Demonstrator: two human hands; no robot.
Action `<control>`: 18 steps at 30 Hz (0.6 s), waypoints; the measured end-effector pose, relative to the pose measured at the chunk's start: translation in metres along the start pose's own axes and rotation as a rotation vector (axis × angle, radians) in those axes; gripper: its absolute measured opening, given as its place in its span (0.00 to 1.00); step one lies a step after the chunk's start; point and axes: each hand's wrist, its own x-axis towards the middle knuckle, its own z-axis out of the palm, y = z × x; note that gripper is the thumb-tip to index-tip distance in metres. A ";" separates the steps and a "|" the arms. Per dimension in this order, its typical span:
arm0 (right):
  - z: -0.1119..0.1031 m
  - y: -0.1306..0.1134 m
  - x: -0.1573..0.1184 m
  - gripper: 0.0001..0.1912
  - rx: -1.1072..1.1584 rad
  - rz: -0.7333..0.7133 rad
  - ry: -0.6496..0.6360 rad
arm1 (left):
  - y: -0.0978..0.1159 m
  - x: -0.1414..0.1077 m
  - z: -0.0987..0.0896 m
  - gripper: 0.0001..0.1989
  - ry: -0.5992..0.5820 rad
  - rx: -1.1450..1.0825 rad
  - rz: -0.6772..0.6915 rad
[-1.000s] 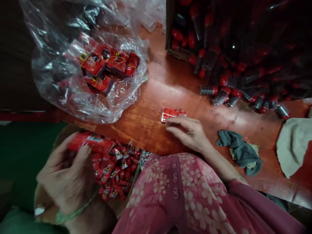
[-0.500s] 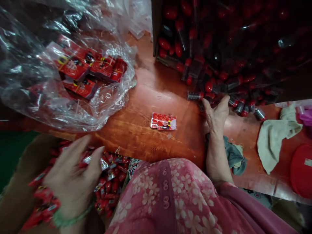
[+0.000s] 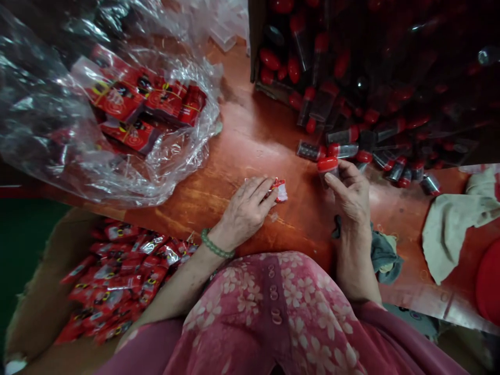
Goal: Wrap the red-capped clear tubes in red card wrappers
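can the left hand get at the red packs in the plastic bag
Probably yes. The left hand rests on a small red packet on the wooden table, and only tabletop lies between it and the clear plastic bag. The bag's film only loosely surrounds the red packs.

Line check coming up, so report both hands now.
Left hand over red packet on the tabletop. Right hand gripping red-capped bottle upright. Loose bottles lying just beyond it.
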 end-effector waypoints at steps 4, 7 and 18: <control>0.007 -0.007 -0.008 0.20 0.123 0.097 -0.115 | 0.001 0.003 -0.002 0.14 0.068 0.003 0.031; 0.010 -0.012 -0.010 0.22 0.180 0.165 -0.179 | 0.003 0.010 -0.005 0.10 0.127 0.063 0.004; 0.023 -0.002 -0.020 0.26 0.063 0.113 -0.206 | 0.013 0.022 -0.023 0.14 -0.163 0.166 0.004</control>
